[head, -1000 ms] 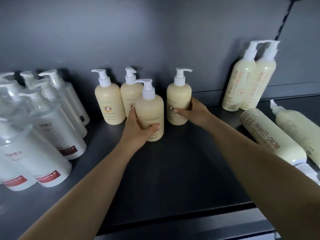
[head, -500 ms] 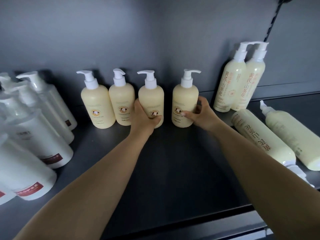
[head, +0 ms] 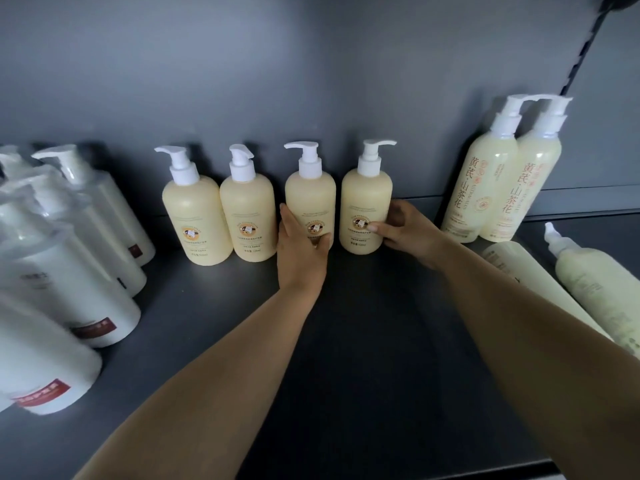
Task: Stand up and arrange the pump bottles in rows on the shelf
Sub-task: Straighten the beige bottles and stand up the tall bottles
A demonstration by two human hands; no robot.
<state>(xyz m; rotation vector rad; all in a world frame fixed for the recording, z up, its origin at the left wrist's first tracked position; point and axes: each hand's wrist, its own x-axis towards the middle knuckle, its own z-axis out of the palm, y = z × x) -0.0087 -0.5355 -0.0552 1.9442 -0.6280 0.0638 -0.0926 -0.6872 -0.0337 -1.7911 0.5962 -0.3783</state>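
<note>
head view: four cream pump bottles stand in a row at the back of the dark shelf [head: 363,341], around 12 o'clock. my left hand [head: 301,251] wraps the third bottle [head: 310,199]; my right hand [head: 403,233] grips the fourth bottle [head: 366,202]. white bottles [head: 79,292] crowd 9 o'clock, two tall bottles [head: 502,181] stand at 2 o'clock, two lying bottles [head: 595,285] at 3.

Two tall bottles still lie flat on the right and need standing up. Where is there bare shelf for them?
The dark shelf is bare in front of the four yellow bottles, between the forearms. A narrow gap separates the fourth yellow bottle from the two tall upright bottles. The left side is crowded with white bottles.
</note>
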